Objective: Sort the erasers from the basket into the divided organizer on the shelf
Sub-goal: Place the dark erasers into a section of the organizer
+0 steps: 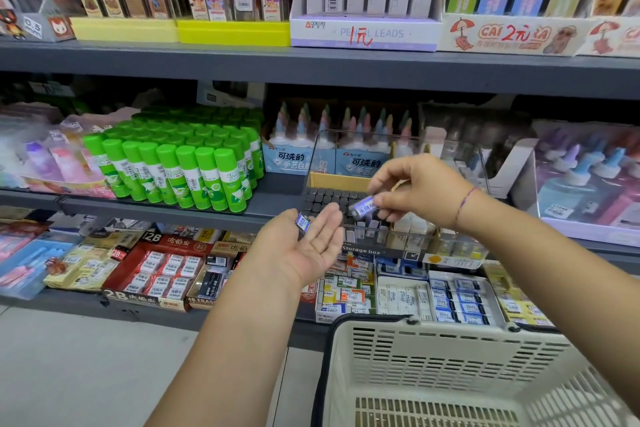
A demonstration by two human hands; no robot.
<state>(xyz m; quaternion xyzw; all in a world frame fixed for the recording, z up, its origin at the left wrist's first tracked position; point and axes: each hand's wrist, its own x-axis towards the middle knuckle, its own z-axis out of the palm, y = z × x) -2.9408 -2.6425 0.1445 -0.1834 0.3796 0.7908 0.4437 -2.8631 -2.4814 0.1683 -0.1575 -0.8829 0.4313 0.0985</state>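
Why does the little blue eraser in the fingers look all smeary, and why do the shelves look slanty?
Head view: the blue eraser pinched by the right hand is smeared by motion blur; same view: the wide-angle lens slants and slightly bows the grey shelf edge; the goods at the far left look soft.

A small blue-wrapped eraser (362,207) is pinched by the right hand (419,191) over the clear plastic divided organizer (377,251). A second blue-labelled eraser (302,222) is carried on the upturned left hand (304,250), at eight o'clock of the right. The cream slotted plastic basket (450,326) is seen at five o'clock.
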